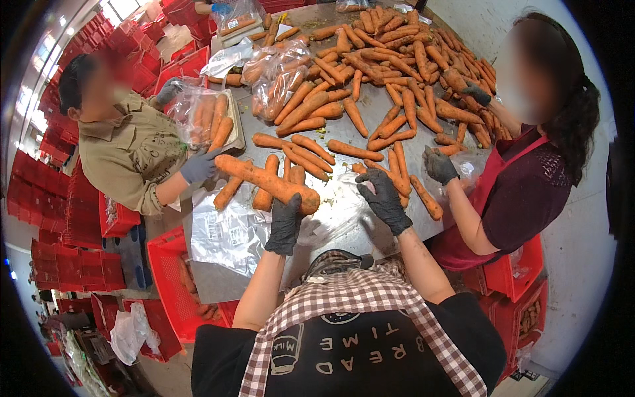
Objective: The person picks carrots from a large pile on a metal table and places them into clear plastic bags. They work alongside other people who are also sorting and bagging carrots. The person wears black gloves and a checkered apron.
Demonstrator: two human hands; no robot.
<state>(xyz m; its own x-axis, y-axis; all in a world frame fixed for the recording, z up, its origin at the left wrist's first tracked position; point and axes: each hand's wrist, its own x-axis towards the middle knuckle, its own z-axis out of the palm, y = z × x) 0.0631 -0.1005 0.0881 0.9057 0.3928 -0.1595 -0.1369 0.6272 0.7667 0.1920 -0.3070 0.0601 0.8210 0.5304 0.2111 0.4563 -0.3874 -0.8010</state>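
Observation:
My left hand (284, 225), in a black glove, is closed around the thick end of a large carrot (258, 177). The carrot's thin end points up and left, close to a co-worker's grey glove. My right hand (385, 200), also in a black glove, is curled at the right edge of a crumpled clear plastic bag (334, 215), and seems to pinch it. A small pinkish patch shows by its thumb; what it is I cannot make out. Several loose carrots (355, 151) lie just beyond both hands on the metal table (221, 278).
A big carrot heap (403, 49) covers the table's far right. Filled bags (276, 73) lie near a scale (233, 126) at left. Flat plastic bags (228, 231) lie beside my left forearm. Co-workers stand left and right. Red crates (165, 271) stand below the table edge.

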